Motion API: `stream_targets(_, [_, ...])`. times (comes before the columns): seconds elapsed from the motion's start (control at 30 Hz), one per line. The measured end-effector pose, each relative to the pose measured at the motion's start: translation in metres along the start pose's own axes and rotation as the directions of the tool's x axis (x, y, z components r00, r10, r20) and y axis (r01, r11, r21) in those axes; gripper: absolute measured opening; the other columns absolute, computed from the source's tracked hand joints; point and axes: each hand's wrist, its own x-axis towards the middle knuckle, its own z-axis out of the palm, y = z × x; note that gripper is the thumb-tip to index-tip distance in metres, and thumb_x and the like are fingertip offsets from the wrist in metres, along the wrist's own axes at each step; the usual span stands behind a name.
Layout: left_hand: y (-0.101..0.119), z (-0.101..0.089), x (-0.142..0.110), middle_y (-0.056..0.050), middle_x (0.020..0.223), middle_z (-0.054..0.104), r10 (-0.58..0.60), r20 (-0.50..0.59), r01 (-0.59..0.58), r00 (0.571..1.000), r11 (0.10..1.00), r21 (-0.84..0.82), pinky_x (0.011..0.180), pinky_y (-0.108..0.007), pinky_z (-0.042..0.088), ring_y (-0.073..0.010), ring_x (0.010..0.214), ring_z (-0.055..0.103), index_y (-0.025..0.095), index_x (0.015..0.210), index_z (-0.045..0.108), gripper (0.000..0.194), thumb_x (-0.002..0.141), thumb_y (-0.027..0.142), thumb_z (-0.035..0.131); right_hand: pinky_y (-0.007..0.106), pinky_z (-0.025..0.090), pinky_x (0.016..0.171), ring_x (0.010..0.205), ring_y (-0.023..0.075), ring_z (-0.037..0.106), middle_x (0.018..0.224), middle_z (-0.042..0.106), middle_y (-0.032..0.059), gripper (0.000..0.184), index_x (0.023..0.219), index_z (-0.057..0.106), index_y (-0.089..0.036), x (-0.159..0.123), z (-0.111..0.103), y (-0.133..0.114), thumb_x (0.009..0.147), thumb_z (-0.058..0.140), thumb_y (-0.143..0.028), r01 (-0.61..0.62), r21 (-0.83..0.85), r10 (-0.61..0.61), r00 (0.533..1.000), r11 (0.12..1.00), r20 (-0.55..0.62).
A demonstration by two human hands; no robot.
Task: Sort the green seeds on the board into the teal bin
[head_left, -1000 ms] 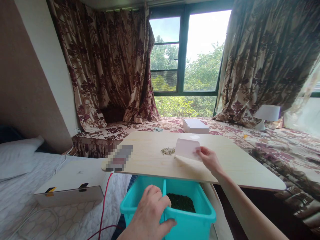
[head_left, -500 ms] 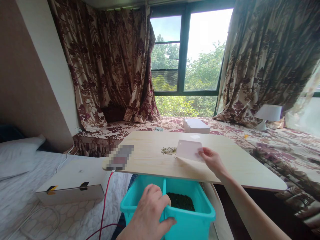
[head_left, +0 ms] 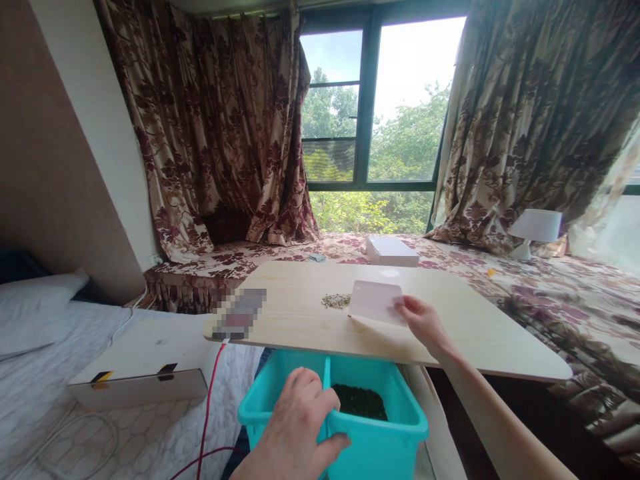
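Note:
My right hand (head_left: pixel 423 320) pinches the right edge of a thin, flat white plastic scraper (head_left: pixel 375 302), tilted over the pale wooden tabletop (head_left: pixel 475 320). Just left of the scraper lies a small patch of loose greenish-brown granules (head_left: pixel 334 301) on the wood. My left hand (head_left: pixel 305 420) is closed over the near rim of a turquoise bin (head_left: pixel 380 440), where its divider meets the rim. Dark green granular material (head_left: pixel 360 402) covers the floor of the bin's right compartment. The left compartment is partly hidden behind my left hand.
A blurred, phone-like flat object (head_left: pixel 243 313) lies at the tabletop's left end, with a red cable (head_left: pixel 207 400) running down from it. On the bed at left is a white box (head_left: pixel 145 360). Another white box (head_left: pixel 393 251) and a lamp (head_left: pixel 537 227) stand by the window.
The scraper and my right hand have shifted very slightly left towards the granules. The left hand keeps its hold on the bin.

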Motion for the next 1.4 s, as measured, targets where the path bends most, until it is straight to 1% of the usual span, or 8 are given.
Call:
stream_targets(0.1, [-0.001, 0.001, 0.000, -0.001, 0.087, 0.056, 0.001, -0.007, -0.001, 1.000, 1.000, 0.005, 0.091, -0.041, 0.037, -0.0226, 0.095, 0.049, 0.021, 0.084, 0.059, 0.023, 0.069, 0.024, 0.076, 0.036, 0.051, 0.073, 0.076, 0.0241, 0.068, 0.080, 0.074, 0.0077, 0.028, 0.078, 0.069, -0.018, 0.000, 0.002, -0.001, 0.064, 0.069, -0.043, -0.001, 0.001, 0.001, 1.000, 1.000, -0.014])
stream_targets(0.33, [-0.003, 0.000, -0.001, -0.001, 0.087, 0.056, -0.006, -0.015, 0.006, 1.000, 1.000, 0.004, 0.090, -0.041, 0.037, -0.0225, 0.095, 0.049, 0.020, 0.084, 0.058, 0.024, 0.069, 0.023, 0.076, 0.034, 0.051, 0.071, 0.076, 0.0232, 0.068, 0.080, 0.075, 0.0074, 0.028, 0.077, 0.070, -0.018, -0.003, 0.000, -0.004, 0.064, 0.069, -0.043, -0.022, 0.001, 0.022, 1.000, 1.000, 0.022])
stream_targets(0.5, [-0.003, -0.004, -0.002, -0.002, 0.087, 0.056, -0.026, 0.000, 0.026, 1.000, 1.000, 0.014, 0.089, -0.040, 0.037, -0.0224, 0.094, 0.049, 0.019, 0.084, 0.058, 0.021, 0.071, 0.023, 0.074, 0.033, 0.050, 0.069, 0.076, 0.0231, 0.068, 0.081, 0.075, 0.0081, 0.031, 0.078, 0.069, -0.017, -0.005, -0.004, 0.000, 0.063, 0.070, -0.044, -0.035, 0.031, 0.035, 0.999, 0.999, -0.010])
stream_targets(0.77, [-0.008, -0.002, -0.004, -0.002, 0.088, 0.056, -0.044, -0.014, 0.044, 0.999, 0.999, 0.014, 0.089, -0.040, 0.037, -0.0230, 0.096, 0.048, 0.020, 0.084, 0.056, 0.021, 0.071, 0.022, 0.073, 0.029, 0.047, 0.053, 0.067, 0.0226, 0.067, 0.076, 0.075, 0.0081, 0.036, 0.078, 0.071, -0.018, -0.004, -0.002, 0.015, 0.058, 0.072, -0.047, -0.067, 0.054, 0.068, 0.998, 0.996, -0.010])
stream_targets(0.97, [-0.008, -0.002, -0.003, -0.002, 0.088, 0.056, -0.043, -0.020, 0.043, 0.999, 0.999, 0.008, 0.089, -0.040, 0.037, -0.0232, 0.096, 0.047, 0.020, 0.084, 0.056, 0.020, 0.072, 0.021, 0.072, 0.028, 0.045, 0.051, 0.067, 0.0221, 0.067, 0.077, 0.075, 0.0080, 0.034, 0.078, 0.071, -0.018, -0.002, 0.002, 0.014, 0.059, 0.071, -0.046, -0.071, 0.055, 0.073, 0.997, 0.996, -0.029])
stream_targets(1.23, [-0.009, -0.003, -0.003, -0.002, 0.088, 0.056, -0.047, -0.022, 0.047, 0.999, 0.999, 0.011, 0.089, -0.040, 0.037, -0.0233, 0.097, 0.047, 0.019, 0.083, 0.056, 0.020, 0.072, 0.022, 0.072, 0.027, 0.045, 0.053, 0.069, 0.0207, 0.065, 0.080, 0.075, 0.0068, 0.031, 0.080, 0.071, -0.018, -0.014, 0.000, 0.007, 0.063, 0.068, -0.043, -0.099, -0.008, 0.100, 0.991, 0.995, 0.088])
stream_targets(1.33, [-0.009, -0.004, -0.003, -0.002, 0.088, 0.056, -0.053, -0.015, 0.053, 0.998, 0.998, 0.015, 0.088, -0.040, 0.037, -0.0235, 0.097, 0.047, 0.020, 0.083, 0.055, 0.019, 0.073, 0.022, 0.071, 0.027, 0.047, 0.057, 0.070, 0.0200, 0.065, 0.077, 0.074, 0.0057, 0.029, 0.079, 0.071, -0.018, -0.023, -0.004, -0.002, 0.064, 0.069, -0.043, -0.125, 0.016, 0.119, 0.973, 0.992, 0.197])
stream_targets(1.4, [-0.008, -0.004, -0.004, -0.002, 0.088, 0.056, -0.059, -0.011, 0.059, 0.998, 0.998, 0.019, 0.088, -0.040, 0.037, -0.0237, 0.097, 0.047, 0.020, 0.084, 0.056, 0.019, 0.073, 0.022, 0.071, 0.027, 0.048, 0.059, 0.069, 0.0191, 0.064, 0.076, 0.073, 0.0048, 0.029, 0.079, 0.072, -0.018, -0.028, -0.008, -0.010, 0.064, 0.069, -0.042, -0.164, 0.034, 0.147, 0.946, 0.986, 0.290])
